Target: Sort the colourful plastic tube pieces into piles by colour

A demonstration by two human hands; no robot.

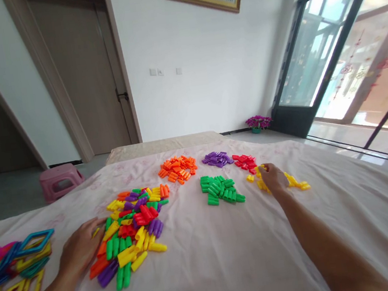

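We are looking across a pale cloth [202,263], on which small plastic pieces are lying in one mixed pile and five single-colour piles. The mixed pile [128,230] is occupying the left side and is showing yellow, green, red, orange and purple pieces jumbled together. Beyond it, to the right, the orange pile [179,168], the purple pile [217,159] and the red pile [244,161] are forming a far row; the green pile [219,189] is lying nearer to us, and the yellow pile [293,181] is spreading at the far right.

We are judging the work to be partway along: each colour is already having its own pile, while the sizeable mixed pile is remaining undivided.

Our left hand [82,245] is resting at the mixed pile's left edge, fingers loosely curved; a bit of yellow is showing there, but we are not managing to tell whether it is being gripped. Our right hand [274,178] is reaching over the yellow pile with bent fingers, and yellow is showing at the fingertips; whether they are grasping or releasing a piece is remaining unclear.
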